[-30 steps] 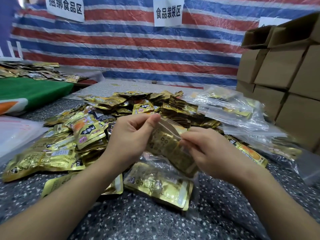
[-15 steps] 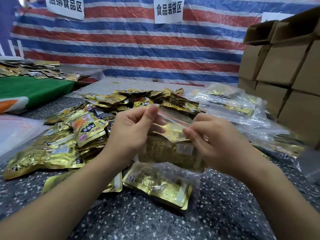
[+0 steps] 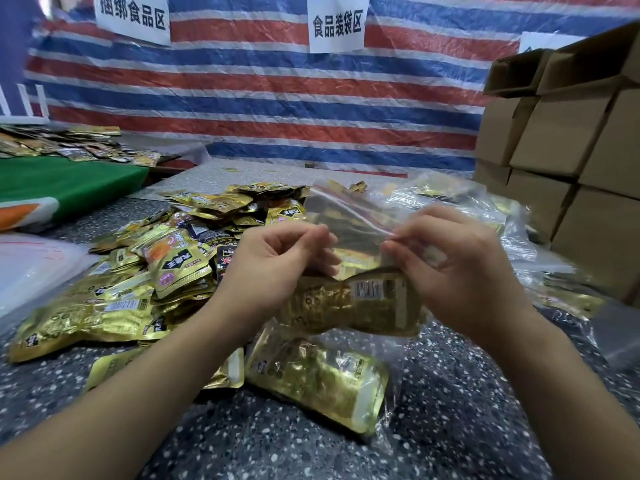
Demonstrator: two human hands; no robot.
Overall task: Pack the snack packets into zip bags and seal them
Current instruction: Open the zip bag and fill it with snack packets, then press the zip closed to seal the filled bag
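both hands' (image 3: 277, 268) (image 3: 460, 268) grip on zip bag (image 3: 349, 220) rim — packets (image 3: 349, 303) inside

Two hands at the mouth of a zip bag over a table strewn with gold snack packets.

Left hand (image 3: 277, 268) and right hand (image 3: 460, 268) raised above the speckled table (image 3: 450, 427), each pinching the top edge of a clear zip bag (image 3: 349, 220) with a gold packet (image 3: 349, 303) inside. Below it, flat on the table, a second bag (image 3: 318, 379) with gold packets in it. Heap of loose packets (image 3: 166, 265) to the left, pile of filled bags (image 3: 478, 202) to the right, stacked cardboard boxes (image 3: 568, 140) beyond. Striped tarp (image 3: 259, 98) behind, with two white signs (image 3: 336, 24).
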